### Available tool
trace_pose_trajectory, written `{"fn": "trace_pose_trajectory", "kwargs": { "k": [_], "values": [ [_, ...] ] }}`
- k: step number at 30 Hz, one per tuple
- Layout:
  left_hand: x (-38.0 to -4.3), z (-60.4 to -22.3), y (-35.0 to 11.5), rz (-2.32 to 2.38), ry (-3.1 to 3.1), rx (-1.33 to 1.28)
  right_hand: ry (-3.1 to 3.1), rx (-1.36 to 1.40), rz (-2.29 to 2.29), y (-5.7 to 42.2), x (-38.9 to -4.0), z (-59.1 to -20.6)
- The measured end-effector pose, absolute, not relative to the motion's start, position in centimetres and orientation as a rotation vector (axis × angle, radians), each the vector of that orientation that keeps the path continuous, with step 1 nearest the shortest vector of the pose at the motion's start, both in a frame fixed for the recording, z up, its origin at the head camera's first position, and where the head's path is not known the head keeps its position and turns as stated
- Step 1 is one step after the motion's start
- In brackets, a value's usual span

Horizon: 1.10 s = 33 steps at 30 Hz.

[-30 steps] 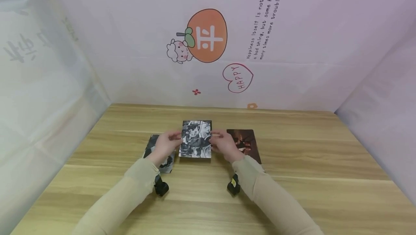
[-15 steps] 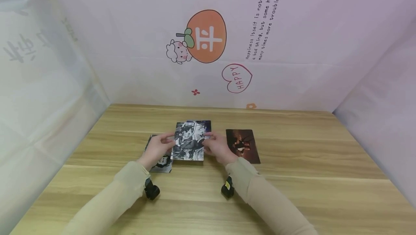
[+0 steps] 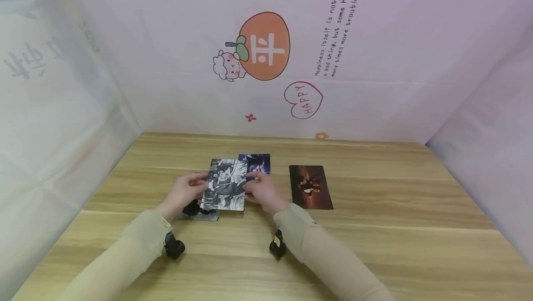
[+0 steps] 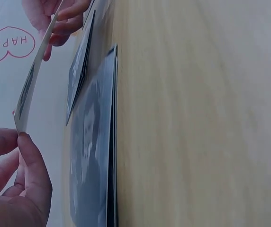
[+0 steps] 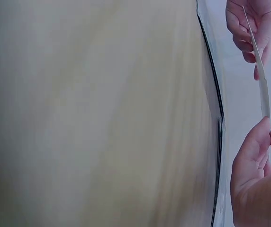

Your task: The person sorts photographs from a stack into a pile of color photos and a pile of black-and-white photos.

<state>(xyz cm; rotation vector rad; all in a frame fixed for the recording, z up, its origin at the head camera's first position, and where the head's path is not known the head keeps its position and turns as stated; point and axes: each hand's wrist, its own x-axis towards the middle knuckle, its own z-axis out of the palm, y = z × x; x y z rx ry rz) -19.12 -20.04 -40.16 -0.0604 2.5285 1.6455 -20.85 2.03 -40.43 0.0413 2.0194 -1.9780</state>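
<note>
Two bare hands share one black-and-white photo print (image 3: 226, 184), held up off the wood-grain table (image 3: 374, 245) with its picture side facing the person. The left hand (image 3: 183, 193) pinches the print's left edge between thumb and fingers; the right hand (image 3: 263, 192) does the same on the opposite edge, thumb to the near side. From either wrist the print shows almost edge-on, a pale sliver stretched between both sets of fingertips, with air between it and what lies below.

Under its left part, and partly under the left hand as I look down, a greyish portrait print (image 4: 90, 161) lies flat on the table. Behind the held print's upper right corner, a blue-toned print (image 3: 260, 162) lies flat too, its lower left hidden from the head view. Well to the right, apart from the others, a dark reddish-brown print (image 3: 312, 187) rests on the wood, a small figure pictured in its middle.

Both arms wear pale beige sleeves (image 3: 333, 259), and a small black camera sits at each wrist. Behind the table hangs a whitish backdrop (image 3: 374, 106) with a round orange fruit (image 3: 265, 46), a curly-haired cartoon sheep (image 3: 229, 66) and a red-outlined heart (image 3: 303, 100) reading HAPPY.
</note>
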Motion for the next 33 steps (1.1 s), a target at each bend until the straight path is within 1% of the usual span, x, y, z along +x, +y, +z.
{"fn": "trace_pose_trajectory", "kwargs": {
  "k": [8, 16, 21, 33],
  "values": [
    [-18.2, -40.0, -21.9, 1.599, 2.572, -0.045, 2.032, 0.058, -1.949, -0.2, -20.8, -40.8],
    [-17.6, -39.8, -23.2, 1.343, 2.79, 0.133, 2.046, 0.001, -1.957, -1.5, -20.4, -40.9],
    [-17.8, -39.9, -24.0, 1.289, 2.818, 0.181, 2.057, -0.018, -1.943, -2.1, -20.3, -40.9],
    [-17.9, -40.3, -24.7, 1.2, 2.831, 0.15, 2.082, 0.001, -1.88, -2.6, -20.2, -41.0]
  ]
}}
